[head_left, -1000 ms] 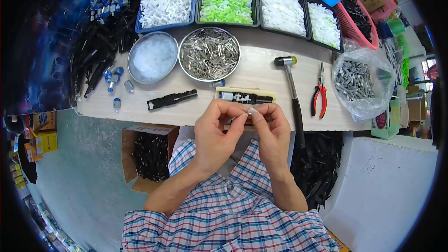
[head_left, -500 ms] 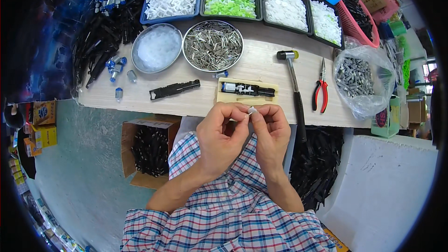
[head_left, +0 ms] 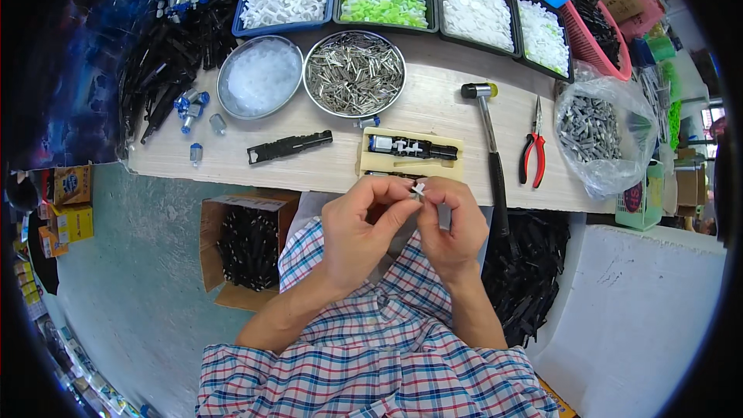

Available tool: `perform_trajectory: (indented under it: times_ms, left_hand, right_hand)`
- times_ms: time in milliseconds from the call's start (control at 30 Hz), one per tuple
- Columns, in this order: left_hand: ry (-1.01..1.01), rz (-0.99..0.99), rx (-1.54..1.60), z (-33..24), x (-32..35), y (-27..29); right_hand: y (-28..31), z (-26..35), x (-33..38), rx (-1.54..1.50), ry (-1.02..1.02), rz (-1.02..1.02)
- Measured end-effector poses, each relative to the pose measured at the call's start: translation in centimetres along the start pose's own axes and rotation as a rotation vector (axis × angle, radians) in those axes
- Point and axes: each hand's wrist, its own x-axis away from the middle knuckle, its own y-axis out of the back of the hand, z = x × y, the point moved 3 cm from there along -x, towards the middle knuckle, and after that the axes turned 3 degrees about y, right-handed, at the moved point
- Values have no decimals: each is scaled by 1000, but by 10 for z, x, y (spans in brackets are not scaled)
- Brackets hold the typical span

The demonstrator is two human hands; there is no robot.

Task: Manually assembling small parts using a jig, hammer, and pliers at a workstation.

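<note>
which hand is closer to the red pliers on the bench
Right. The right hand sits just below and left of the red pliers, beside the hammer handle; the left hand is farther left, beyond it.

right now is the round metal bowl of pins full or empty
Full, or close to it: the round metal bowl on the table holds a heap of thin grey metal pins that covers its whole bottom, with only the rim showing bare.

Pale wooden workbench (head_left: 325, 170) spans upper frame, daylight bright on it. Grey-green concrete floor (head_left: 131, 279) lower left. Open cardboard box (head_left: 246, 244) under bench edge. White panel (head_left: 642, 302) lower right. Stacked yellow cartons (head_left: 66, 209) far left, dim.
</note>
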Motion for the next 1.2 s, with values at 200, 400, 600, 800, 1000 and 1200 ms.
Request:
perform_trajectory:
  times_ms: [200, 400, 600, 800, 1000, 1200]
  left_hand:
    - [-750, 40, -774, 1, 4, 15]
    - [-852, 185, -1025, 8, 7, 7]
    - [-887, 228, -1081, 18, 1, 5]
    - [-940, 248, -1232, 32, 5, 3]
    - [-943, 168, -1526, 51, 15, 0]
    - [-1081, 133, -1660, 64, 14, 10]
  right_hand:
    - [10, -23, -8, 222, 41, 236]
    - [12, -24, -18, 222, 80, 377]
    - [12, -29, -29, 143, 13, 500]
    - [13, -32, -30, 138, -52, 536]
    - [26, -37, -33, 87, -29, 438]
    - [129, -103, -53, 404, -338, -19]
